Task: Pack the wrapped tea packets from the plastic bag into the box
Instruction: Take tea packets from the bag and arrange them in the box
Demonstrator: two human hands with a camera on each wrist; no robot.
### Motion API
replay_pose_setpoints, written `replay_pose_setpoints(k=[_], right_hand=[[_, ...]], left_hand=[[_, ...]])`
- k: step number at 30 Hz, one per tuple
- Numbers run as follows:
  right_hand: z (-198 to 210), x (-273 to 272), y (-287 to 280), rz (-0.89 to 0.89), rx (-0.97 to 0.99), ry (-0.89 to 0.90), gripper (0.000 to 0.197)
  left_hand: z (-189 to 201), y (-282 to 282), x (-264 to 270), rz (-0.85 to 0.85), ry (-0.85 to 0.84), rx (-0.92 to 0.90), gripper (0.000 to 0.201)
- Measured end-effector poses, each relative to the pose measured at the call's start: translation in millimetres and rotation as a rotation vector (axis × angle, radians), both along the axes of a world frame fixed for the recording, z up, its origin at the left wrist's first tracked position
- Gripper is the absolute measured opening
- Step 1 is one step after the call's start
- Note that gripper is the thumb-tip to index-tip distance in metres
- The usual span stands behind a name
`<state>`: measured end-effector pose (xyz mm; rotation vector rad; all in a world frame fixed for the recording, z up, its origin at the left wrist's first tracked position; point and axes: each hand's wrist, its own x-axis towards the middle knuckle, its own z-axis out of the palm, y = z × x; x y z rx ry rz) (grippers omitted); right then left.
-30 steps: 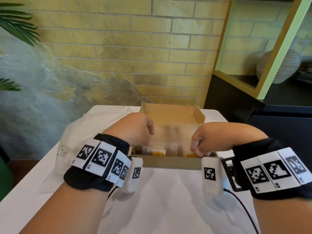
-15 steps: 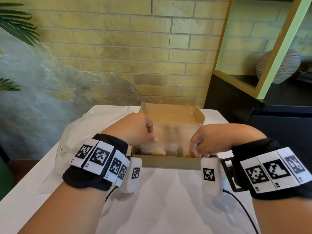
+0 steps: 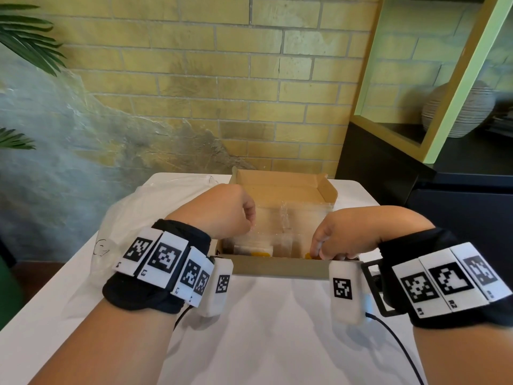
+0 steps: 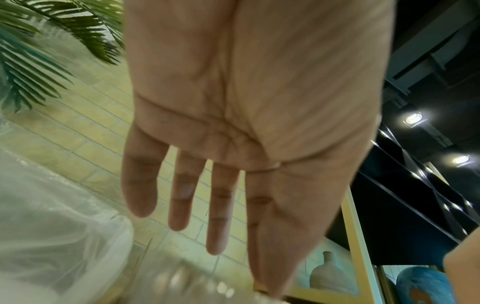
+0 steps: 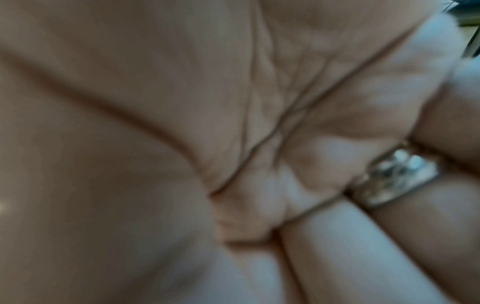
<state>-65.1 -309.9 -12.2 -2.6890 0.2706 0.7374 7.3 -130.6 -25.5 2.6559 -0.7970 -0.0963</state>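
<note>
yellow brick wall behind, white table [image 3: 263, 343] in front, cardboard box [image 3: 277, 269] sitting open at mid-table with its lid flap tipped back toward the wall.

tea packets [image 3: 251, 247] are already in the box, clear-wrapped, standing in a row along the near wall, row running left-right across the box. orange print shows at the bottom of a couple. can't count them through the glare.

plastic bag [image 3: 133, 218] lies slumped on the table just left of the box, touching or nearly touching its left side. can't tell if any packets are left inside.

left hand [image 3: 222, 211] is over the box's left near corner. wrist view shows fingers [image 4: 179, 197] straight and spread, palm bare, nothing in it. right hand [image 3: 337, 241] is down at the right near corner, fingertips inside the box by the packets. wrist view shows fingers folded in toward the palm, ring [image 5: 394, 176] visible, but too blurred to say whether they pinch a packet: can't tell.

key relation: bag is on the left, right beside the left hand and across the box from the right one. so my guess is the next fetch goes to the left hand, short reach sideways, while the right one steadies or squares the row. new packet would need to go in upright to match the row.
</note>
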Motion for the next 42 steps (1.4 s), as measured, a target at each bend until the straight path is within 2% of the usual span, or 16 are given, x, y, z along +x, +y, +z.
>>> replay_pose_setpoints(k=[2,8,12,18,21,25,29,31,36,42], right_hand=[[1.3,-0.7,0.2,-0.003,-0.005,-0.006,0.029],[-0.8,-1.4,2.2,0.019,-0.061,-0.003,0.031],[-1.8,1.0,2.9,0.023,-0.082,-0.006,0.029],[0.3,-2.7,2.9,0.157,-0.246,0.006,0.032],[0.9,-4.3,3.8,0.210,-0.287,0.014,0.033],[0.4,-1.4,-1.2,0.136,-0.185,-0.047,0.029],[4.5,-0.2,-5.7,0.099,-0.123,-0.140,0.018],[5.7,0.8,-8.4,0.098,-0.077,-0.261,0.017],[6.5,2.1,-7.1,0.102,0.016,-0.508,0.012],[8.5,0.8,3.7,0.117,0.079,-0.562,0.013]], left_hand=[[4.2,1.9,-2.1,0.012,0.003,-0.013,0.012],[-1.7,-2.5,-4.0,0.042,0.115,0.143,0.082],[-7.2,-2.6,0.7,0.088,0.073,0.238,0.094],[-8.4,-3.0,3.9,0.125,0.038,0.253,0.095],[-9.6,-2.3,4.9,0.133,0.025,0.263,0.089],[-3.9,5.6,6.2,0.125,0.065,0.180,0.068],[8.3,27.2,14.6,0.273,0.019,0.051,0.039],[11.4,35.2,19.2,0.336,0.029,0.082,0.026],[8.3,42.9,24.5,0.400,0.137,0.255,0.029],[-0.3,54.6,30.3,0.384,0.310,0.395,0.044]])
